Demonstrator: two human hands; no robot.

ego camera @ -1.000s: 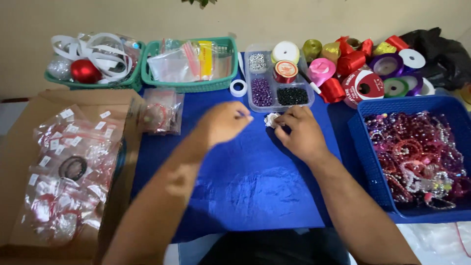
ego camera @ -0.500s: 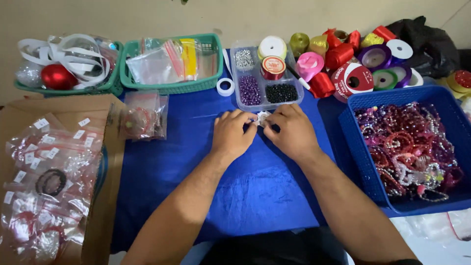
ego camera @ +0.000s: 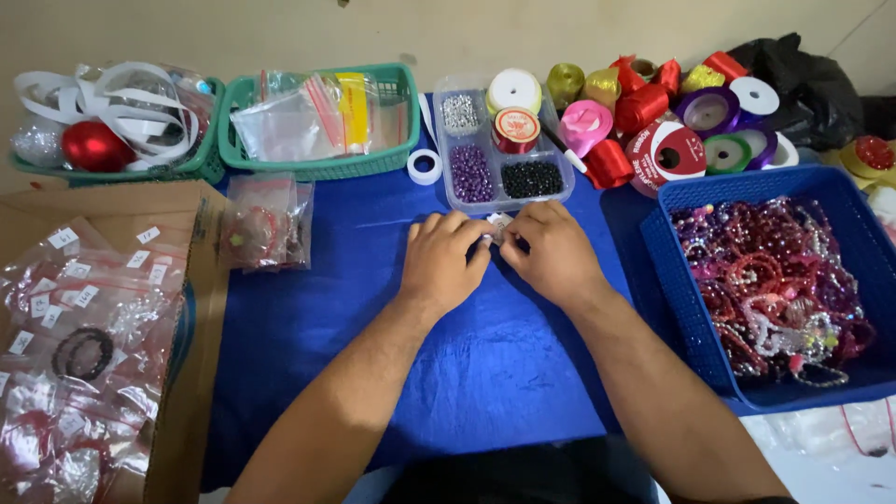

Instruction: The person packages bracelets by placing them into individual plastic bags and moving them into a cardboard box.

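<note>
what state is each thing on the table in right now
left hand: fingers curled, pinching the small pale item
right hand: fingers curled, pinching the same item
small pale item: held between both hands, mostly hidden
clear bead box: open, compartments filled
blue basket: full of bead bracelets
green basket: holding plastic bags
cardboard box: open, full of bagged bracelets
ribbon spools: wound, piled together

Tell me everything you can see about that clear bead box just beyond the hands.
The bead box is a clear plastic tray with compartments, lying flat on the blue cloth just beyond both hands. One compartment holds silver beads, one purple beads, one black beads. A white ribbon roll and a red spool sit in it. No lid shows. A white tape ring lies at its left side.
</note>
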